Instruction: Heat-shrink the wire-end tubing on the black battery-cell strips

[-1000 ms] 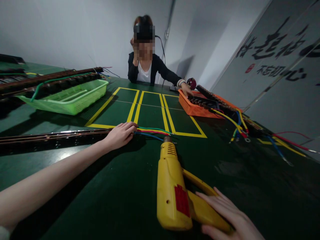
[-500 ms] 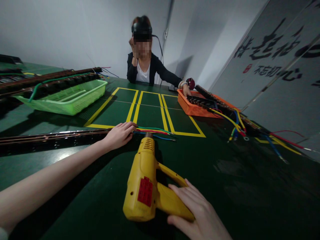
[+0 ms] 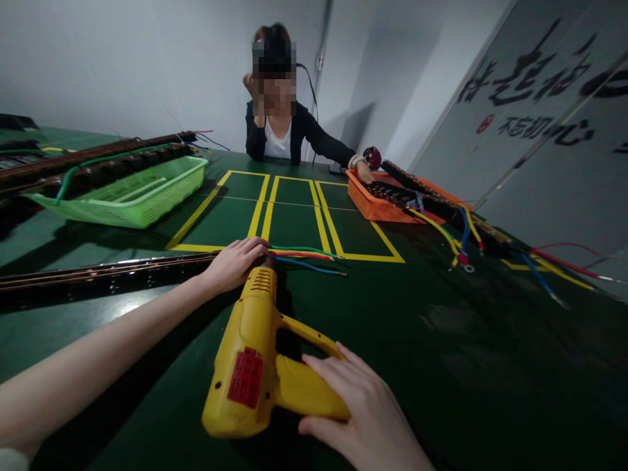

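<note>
My right hand (image 3: 367,409) is wrapped round the handle of a yellow heat gun (image 3: 243,347) with a red label on its side. The gun's nozzle points away from me, close beside the fingers of my left hand (image 3: 235,263). That hand is closed over the right end of a long dark strip (image 3: 112,273) with copper-coloured lines along it, lying on the table. Beyond my fingers, green and red wires and a blue wire (image 3: 314,267) stretch to the right. My palm hides where they leave the strip.
A green basket (image 3: 147,208) with dark strips across it stands on the left. Across the green table (image 3: 481,327) sits a co-worker (image 3: 277,137), one hand in an orange basket (image 3: 373,208) of wired strips. Yellow tape (image 3: 294,178) marks out boxes between the baskets.
The heat gun and my right hand have shifted left, bringing the nozzle nearer to my left hand. My left hand stays on the strip's end.
</note>
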The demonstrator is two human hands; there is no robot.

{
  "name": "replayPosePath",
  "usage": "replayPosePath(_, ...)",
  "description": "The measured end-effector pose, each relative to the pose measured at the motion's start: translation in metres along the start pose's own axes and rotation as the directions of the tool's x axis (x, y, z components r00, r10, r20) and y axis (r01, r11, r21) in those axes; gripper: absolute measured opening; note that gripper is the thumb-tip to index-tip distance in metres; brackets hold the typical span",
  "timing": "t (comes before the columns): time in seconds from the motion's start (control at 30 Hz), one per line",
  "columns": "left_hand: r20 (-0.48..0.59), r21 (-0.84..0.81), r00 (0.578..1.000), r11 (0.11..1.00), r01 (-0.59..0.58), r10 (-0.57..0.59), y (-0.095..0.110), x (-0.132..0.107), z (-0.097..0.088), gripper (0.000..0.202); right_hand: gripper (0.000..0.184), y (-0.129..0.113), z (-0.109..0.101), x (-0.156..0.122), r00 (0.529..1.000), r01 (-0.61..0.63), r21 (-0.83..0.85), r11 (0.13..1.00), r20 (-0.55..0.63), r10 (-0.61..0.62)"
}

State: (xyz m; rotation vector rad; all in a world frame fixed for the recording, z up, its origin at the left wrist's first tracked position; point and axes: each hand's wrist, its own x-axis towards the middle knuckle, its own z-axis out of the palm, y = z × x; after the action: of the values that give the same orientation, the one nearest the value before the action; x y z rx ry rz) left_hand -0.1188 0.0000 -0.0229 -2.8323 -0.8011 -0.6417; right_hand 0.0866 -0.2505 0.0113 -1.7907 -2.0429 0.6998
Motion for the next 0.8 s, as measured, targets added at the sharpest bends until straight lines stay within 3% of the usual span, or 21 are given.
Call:
replayPosePath(0.2,-0.028,0.043,1.000,0.999,0.006,-0.005,-0.002,0.000,0.004,0.022,0.067,0.016,-0.024,-0.005,0.982,-0.155,-0.032,0.987,0.105,0.157)
replayPosePath(0.4,-0.038,0.044,0.999,0.999,0.009,-0.007,-0.001,0.001,0.005,0.020,0.070,0.049,-0.043,-0.023,0.956,-0.257,-0.030,0.966,0.136,0.259)
replayPosePath(0.63,-0.047,0.065,0.999,0.998,0.006,-0.003,0.000,0.001,0.006,0.020,0.062,0.085,-0.064,-0.056,0.944,-0.327,-0.031,0.945,-0.051,0.325)
replayPosePath(0.8,-0.036,0.093,0.999,0.995,0.022,-0.019,0.003,0.001,0.005,0.020,0.063,0.112,-0.075,-0.075,0.933,-0.359,-0.072,0.931,-0.067,0.355)
